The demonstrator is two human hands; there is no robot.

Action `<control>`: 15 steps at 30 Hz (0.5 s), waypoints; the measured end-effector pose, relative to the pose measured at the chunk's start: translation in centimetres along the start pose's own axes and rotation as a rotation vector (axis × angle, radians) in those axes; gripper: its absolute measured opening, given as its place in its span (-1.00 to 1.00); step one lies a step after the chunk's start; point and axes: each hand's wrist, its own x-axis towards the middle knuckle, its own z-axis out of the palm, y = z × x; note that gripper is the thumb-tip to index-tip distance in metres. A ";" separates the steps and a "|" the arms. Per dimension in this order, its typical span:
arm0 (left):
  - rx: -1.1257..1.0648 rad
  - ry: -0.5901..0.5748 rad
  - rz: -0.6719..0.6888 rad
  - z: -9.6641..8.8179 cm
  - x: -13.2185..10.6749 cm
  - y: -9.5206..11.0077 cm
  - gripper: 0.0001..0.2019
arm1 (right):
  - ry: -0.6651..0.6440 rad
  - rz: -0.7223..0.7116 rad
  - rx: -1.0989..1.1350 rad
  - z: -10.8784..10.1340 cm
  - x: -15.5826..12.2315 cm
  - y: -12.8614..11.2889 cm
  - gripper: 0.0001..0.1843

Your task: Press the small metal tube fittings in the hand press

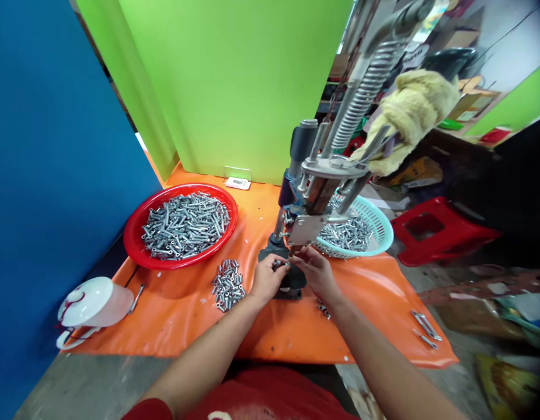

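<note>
your forearms enter from the bottom edge; both hands meet at the press base, centre frame.
left hand (267, 280) curled, fingertips pinching a small metal part (280, 265) over the press base (296, 286). right hand (319, 272) half closed against the same spot; can't tell if it grips anything. press head (302, 228) sits just above your fingers. judged risk: head drops with fingers under it, causing a pinch. second risk: part seats crooked and slips toward the loose pile (228, 284), left of centre on the orange mat (186, 326).
</note>
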 end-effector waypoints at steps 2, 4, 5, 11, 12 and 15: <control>0.006 0.010 -0.002 0.0 0.0 0.0 -0.81 | 0.006 -0.021 -0.040 0.0 -0.1 0.2 -0.54; 0.009 0.014 -0.005 0.1 0.0 -0.1 -0.81 | 0.010 -0.047 -0.087 -0.2 -0.2 0.1 -0.55; 0.008 0.013 -0.003 0.1 0.0 -0.1 -0.82 | 0.010 -0.059 -0.111 -0.2 -0.3 -0.1 -0.56; 0.026 0.018 0.050 0.3 0.0 -0.2 -0.82 | -0.035 -0.248 -0.422 -0.5 -0.7 -1.1 -0.76; 0.037 0.029 0.073 0.4 0.0 -0.2 -0.82 | -0.047 -0.296 -0.489 -0.5 -0.7 -1.2 -0.78; 0.079 0.070 0.128 0.7 0.1 -0.2 -0.86 | -0.094 -0.353 -0.567 -0.9 -0.5 -1.2 -0.80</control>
